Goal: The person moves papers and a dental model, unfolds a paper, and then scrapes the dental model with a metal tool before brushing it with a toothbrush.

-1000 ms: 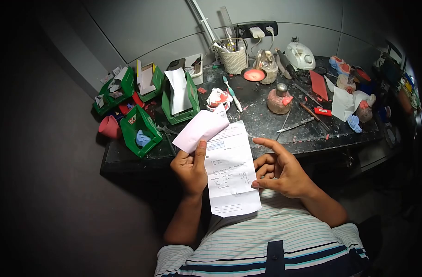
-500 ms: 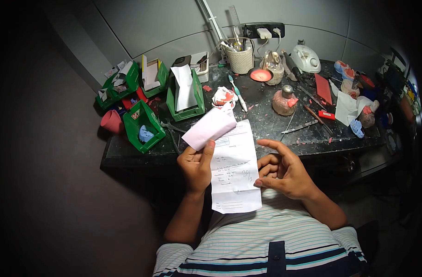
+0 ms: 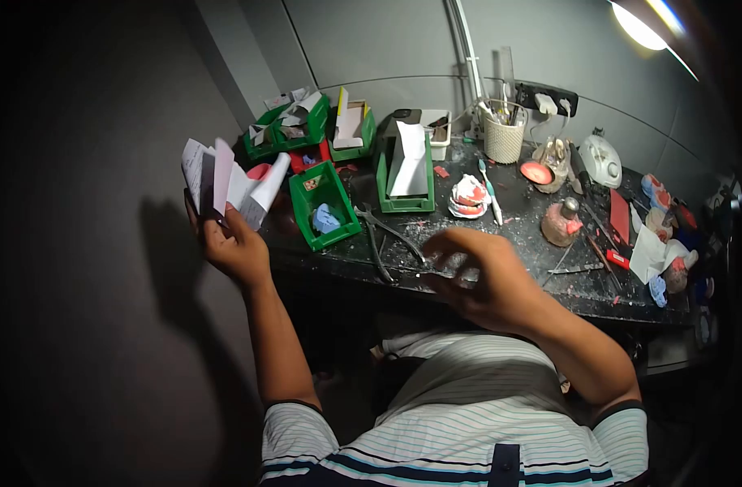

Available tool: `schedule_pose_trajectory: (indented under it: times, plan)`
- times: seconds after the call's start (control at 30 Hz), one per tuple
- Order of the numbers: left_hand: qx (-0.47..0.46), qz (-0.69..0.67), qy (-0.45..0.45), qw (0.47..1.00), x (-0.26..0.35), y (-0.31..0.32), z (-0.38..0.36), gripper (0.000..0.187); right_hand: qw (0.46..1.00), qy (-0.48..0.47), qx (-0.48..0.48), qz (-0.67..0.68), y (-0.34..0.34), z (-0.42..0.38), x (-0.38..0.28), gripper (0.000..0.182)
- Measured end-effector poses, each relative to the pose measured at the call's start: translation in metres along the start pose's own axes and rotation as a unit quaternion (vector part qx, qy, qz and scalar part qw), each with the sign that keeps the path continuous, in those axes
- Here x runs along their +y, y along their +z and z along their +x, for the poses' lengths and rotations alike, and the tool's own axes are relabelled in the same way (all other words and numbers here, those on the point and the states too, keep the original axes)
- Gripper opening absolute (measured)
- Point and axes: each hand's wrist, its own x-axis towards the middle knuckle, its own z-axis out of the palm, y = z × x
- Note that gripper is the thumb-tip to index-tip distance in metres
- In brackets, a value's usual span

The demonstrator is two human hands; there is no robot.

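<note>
My left hand [image 3: 234, 247] is raised at the left end of the bench. It grips a bundle of papers [image 3: 261, 196], with a pink slip [image 3: 222, 177] among the white sheets. My right hand [image 3: 491, 276] hovers at the bench's front edge, fingers curved and apart, with nothing visible in it. Left of that hand lie metal pliers [image 3: 374, 221], their handles pointing toward me. Beyond it sits a dental model [image 3: 469, 203] with red wax and white plaster, beside a toothbrush [image 3: 490, 188]. A green bin [image 3: 345, 236] near my left hand holds a blue piece [image 3: 326, 219].
More green bins [image 3: 411, 203] line the back left. A pen cup [image 3: 505, 142], a white device with a knob [image 3: 602, 158] and a round burner-like object [image 3: 560, 229] stand farther right. Knives, red wax sheets [image 3: 620, 215] and scraps cover the right side. A lamp [image 3: 640, 26] shines above.
My left hand has swung left with the papers, away from my lap. My right hand has let go of the sheet's edge and is apart from it. The view has shifted left.
</note>
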Motion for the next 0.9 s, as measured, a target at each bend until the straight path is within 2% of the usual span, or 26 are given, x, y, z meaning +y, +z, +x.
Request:
schedule_pose_trajectory:
  times: [0.03, 0.1, 0.17, 0.2, 0.27, 0.3, 0.33, 0.37, 0.43, 0.5, 0.57, 0.6, 0.63, 0.7, 0.77, 0.8, 0.83, 0.9]
  plan:
    - [0.013, 0.001, 0.033, 0.999, -0.001, -0.005, 0.005, 0.029, 0.997, -0.056, -0.011, -0.052, 0.016, 0.026, 0.003, 0.032]
    - [0.021, -0.017, 0.070, 0.997, 0.007, -0.016, 0.017, 0.033, 0.980, -0.072, -0.057, -0.179, 0.064, 0.101, 0.013, 0.038]
    - [-0.011, -0.101, 0.062, 0.993, 0.030, -0.020, 0.021, 0.051, 0.960, -0.057, -0.112, -0.251, 0.095, 0.153, 0.029, 0.052]
    - [-0.019, -0.124, 0.082, 0.989, 0.027, -0.020, 0.024, 0.060, 0.959, -0.059, -0.111, -0.253, 0.107, 0.173, 0.038, 0.052]
    - [-0.041, -0.170, 0.089, 0.981, 0.018, -0.021, 0.031, 0.061, 0.921, -0.058, -0.167, -0.348, 0.127, 0.202, 0.053, 0.051]
    - [-0.065, -0.214, 0.096, 0.970, 0.012, -0.022, 0.035, 0.063, 0.919, -0.059, -0.168, -0.351, 0.135, 0.208, 0.058, 0.051]
    - [-0.079, -0.144, 0.106, 0.981, 0.006, -0.024, 0.040, 0.061, 0.908, -0.050, -0.189, -0.371, 0.142, 0.213, 0.063, 0.049]
    - [-0.077, -0.144, 0.106, 0.981, 0.002, -0.021, 0.041, 0.061, 0.895, -0.042, -0.209, -0.391, 0.149, 0.218, 0.068, 0.047]
    - [-0.063, -0.191, 0.042, 0.979, -0.001, -0.010, 0.043, 0.057, 0.900, -0.020, -0.199, -0.388, 0.150, 0.218, 0.062, 0.044]
    - [-0.077, -0.129, 0.003, 0.989, -0.003, -0.007, 0.043, 0.055, 0.902, 0.002, -0.188, -0.388, 0.146, 0.216, 0.056, 0.042]
    - [-0.081, -0.150, 0.024, 0.985, -0.023, -0.001, 0.041, 0.054, 0.937, -0.016, -0.125, -0.325, 0.131, 0.212, 0.052, 0.044]
    - [-0.076, -0.151, 0.021, 0.985, -0.025, 0.001, 0.038, 0.054, 0.957, -0.047, -0.100, -0.269, 0.116, 0.206, 0.047, 0.052]
    - [-0.069, -0.182, -0.020, 0.981, -0.025, 0.003, 0.035, 0.051, 0.955, -0.049, -0.103, -0.273, 0.103, 0.200, 0.041, 0.052]
    - [-0.041, -0.229, -0.106, 0.967, -0.025, 0.011, 0.024, 0.040, 0.994, -0.031, -0.057, -0.085, 0.076, 0.184, 0.029, 0.060]
    - [-0.011, -0.279, -0.065, 0.958, -0.030, 0.033, 0.014, 0.035, 0.995, 0.014, -0.067, 0.067, 0.053, 0.158, 0.024, 0.065]
    - [-0.041, -0.245, -0.083, 0.965, -0.045, 0.040, 0.002, 0.030, 0.987, 0.007, -0.074, 0.140, 0.044, 0.144, 0.024, 0.066]
    - [-0.051, -0.214, -0.056, 0.974, -0.026, 0.046, -0.001, 0.027, 0.983, -0.012, -0.074, 0.169, 0.035, 0.132, 0.026, 0.061]
    - [-0.147, -0.008, 0.128, 0.981, -0.032, 0.059, -0.011, 0.029, 0.925, 0.025, -0.077, 0.372, 0.020, 0.101, 0.024, 0.057]
